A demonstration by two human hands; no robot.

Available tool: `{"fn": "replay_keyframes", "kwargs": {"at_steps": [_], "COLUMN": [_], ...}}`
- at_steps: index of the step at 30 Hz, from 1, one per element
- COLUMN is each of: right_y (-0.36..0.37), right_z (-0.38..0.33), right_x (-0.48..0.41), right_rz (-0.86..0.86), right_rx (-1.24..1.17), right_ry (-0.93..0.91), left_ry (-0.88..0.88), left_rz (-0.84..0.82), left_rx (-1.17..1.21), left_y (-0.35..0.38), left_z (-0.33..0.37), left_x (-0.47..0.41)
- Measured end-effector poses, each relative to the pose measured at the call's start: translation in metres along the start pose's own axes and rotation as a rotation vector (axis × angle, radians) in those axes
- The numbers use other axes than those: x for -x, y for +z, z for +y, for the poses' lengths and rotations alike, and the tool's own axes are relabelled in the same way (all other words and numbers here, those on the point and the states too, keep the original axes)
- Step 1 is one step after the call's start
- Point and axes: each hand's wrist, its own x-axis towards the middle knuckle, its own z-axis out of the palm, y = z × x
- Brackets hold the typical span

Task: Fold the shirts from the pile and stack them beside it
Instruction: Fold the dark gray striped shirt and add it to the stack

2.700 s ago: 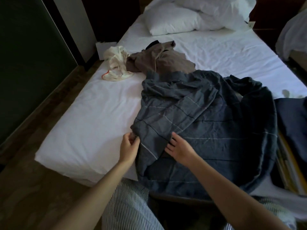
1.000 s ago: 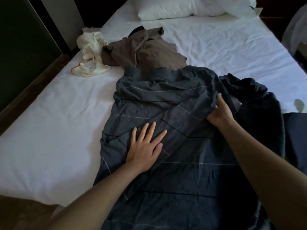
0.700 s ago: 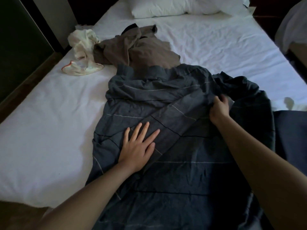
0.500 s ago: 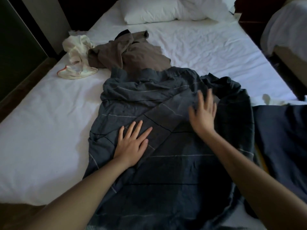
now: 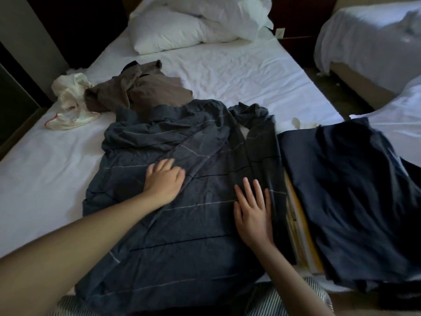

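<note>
Striped shirt [image 5: 182, 236] spread on bed [image 5: 45, 167]; our left hand [image 5: 164, 181], right hand [image 5: 252, 215] press it, fingers [image 5: 246, 189] open; navy stack [image 5: 353, 190] at 3 o'clock.

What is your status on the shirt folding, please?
Left grip and right grip open, resting on the grey striped shirt. Shirt spread on the bed, fold not finished. Brown shirt beyond it, folded stack at right; nothing blocking.

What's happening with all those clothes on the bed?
A person is folding shirts on the bed. The left hand and right hand press flat on a grey striped shirt spread in front of them. A folded stack topped by a navy piece sits to its right. A crumpled brown shirt and a cream garment lie farther up, not yet folded.
</note>
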Motion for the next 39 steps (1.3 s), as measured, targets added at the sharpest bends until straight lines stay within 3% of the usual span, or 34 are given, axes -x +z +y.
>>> {"fn": "replay_keyframes", "kwargs": {"at_steps": [4,9,14,17,19,22,28,31,36,39], "right_y": [0.006,0.002,0.01,0.012,0.011,0.01,0.012,0.01,0.006,0.0], "right_z": [0.004,0.003,0.005,0.005,0.004,0.005,0.005,0.004,0.001,-0.001], "right_x": [0.004,0.009,0.013,0.012,0.012,0.014,0.021,0.02,0.02,0.019], "right_rz": [0.09,0.207,0.246,0.253,0.275,0.355,0.427,0.391,0.374,0.382], "right_rx": [-0.128,-0.15,-0.131,-0.128,-0.133,-0.167,-0.142,-0.084,0.009,0.11], "right_ry": [-0.008,-0.035,-0.015,-0.013,-0.009,-0.062,-0.242,-0.321,-0.33,-0.224], "left_ry": [0.129,-0.053,-0.229,-0.344,-0.333,-0.194,-0.045,-0.179,-0.675,-0.708], "left_rz": [0.083,0.07,-0.095,-0.226,-0.303,-0.38,-0.047,-0.036,-0.046,0.062], "left_rx": [0.52,0.938,0.933,1.09,1.253,1.678,2.052,2.02,1.856,1.991], "left_y": [-0.009,-0.019,-0.022,-0.028,-0.043,-0.077,-0.125,-0.103,-0.022,-0.001], "left_z": [0.086,0.205,0.233,0.229,0.221,0.207,0.11,0.027,-0.083,-0.102], "left_x": [-0.042,-0.092,-0.138,-0.15,-0.152,-0.144,-0.109,-0.09,-0.023,-0.009]}}
